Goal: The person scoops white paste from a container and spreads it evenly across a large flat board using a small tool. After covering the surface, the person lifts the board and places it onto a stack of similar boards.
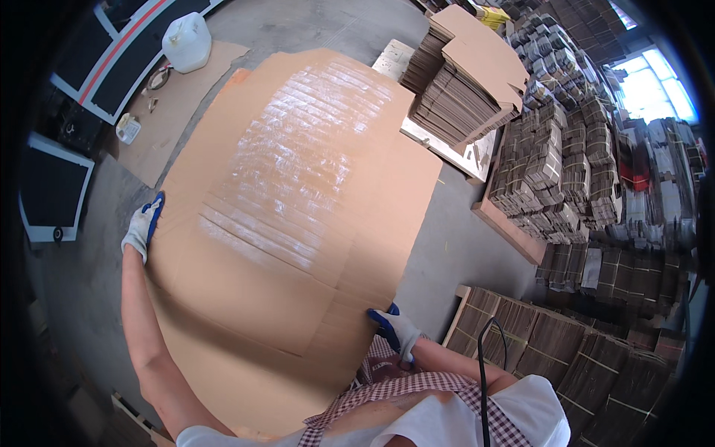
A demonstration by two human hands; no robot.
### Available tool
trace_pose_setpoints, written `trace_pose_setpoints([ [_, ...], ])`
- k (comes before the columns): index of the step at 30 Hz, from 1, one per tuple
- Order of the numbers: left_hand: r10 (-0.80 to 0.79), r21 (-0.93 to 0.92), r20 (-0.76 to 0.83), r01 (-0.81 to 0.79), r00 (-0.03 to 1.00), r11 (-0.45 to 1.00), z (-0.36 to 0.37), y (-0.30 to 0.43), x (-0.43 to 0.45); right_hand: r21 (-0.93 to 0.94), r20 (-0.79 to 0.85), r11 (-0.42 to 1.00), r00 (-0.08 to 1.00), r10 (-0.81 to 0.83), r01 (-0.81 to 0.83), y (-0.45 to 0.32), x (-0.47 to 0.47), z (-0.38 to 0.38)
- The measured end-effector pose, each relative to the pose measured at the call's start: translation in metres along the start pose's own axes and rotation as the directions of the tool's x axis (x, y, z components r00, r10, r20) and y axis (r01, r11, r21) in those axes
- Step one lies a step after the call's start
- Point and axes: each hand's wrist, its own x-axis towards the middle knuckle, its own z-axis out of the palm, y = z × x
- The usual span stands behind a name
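Note:
A large cardboard sheet [385, 184] spreads out before me, its middle creased and streaked with a shiny whitish coating. My left hand [144, 224], in a white glove with a blue palm, grips the sheet's left edge. On the near right edge my right hand [395, 331], gloved the same way, holds the board between thumb and fingers. The near part of the sheet bends and stands raised above another cardboard sheet [240, 385], throwing a shadow on it. Parts of both hands' fingers are hidden at the board's edges.
Die-cut cardboard blanks [480, 56] are stacked on a pallet [435, 142] at the upper right. Strapped cardboard bundles [542, 162] and more bundles [558, 341] line the right. A white plastic jerrycan [187, 43] and a small bottle [128, 129] are at the upper left, beside a machine [56, 190].

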Motion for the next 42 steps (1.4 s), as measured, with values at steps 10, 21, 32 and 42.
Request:
trace_pose_setpoints([
  [10,-0.028,0.101,0.038,0.024,0.999,0.995,0.008,0.006,-0.008,0.089,-0.013,0.995,0.999,-0.050,0.051,-0.013,-0.027,0.008],
  [21,0.050,-0.079,0.117,-0.041,0.992,0.996,-0.009,-0.013,-0.007,-0.266,0.015,0.956,0.992,-0.127,0.127,-0.003,-0.029,-0.012],
  [32,0.007,-0.060,-0.118,-0.014,0.993,0.998,-0.065,-0.060,-0.079,-0.521,0.217,0.797,0.950,-0.223,0.306,-0.036,-0.007,-0.022],
  [42,-0.120,-0.127,-0.332,0.081,0.936,0.989,-0.135,-0.111,-0.162,-0.689,0.327,0.664,0.942,-0.070,0.289,-0.146,0.038,0.060],
])
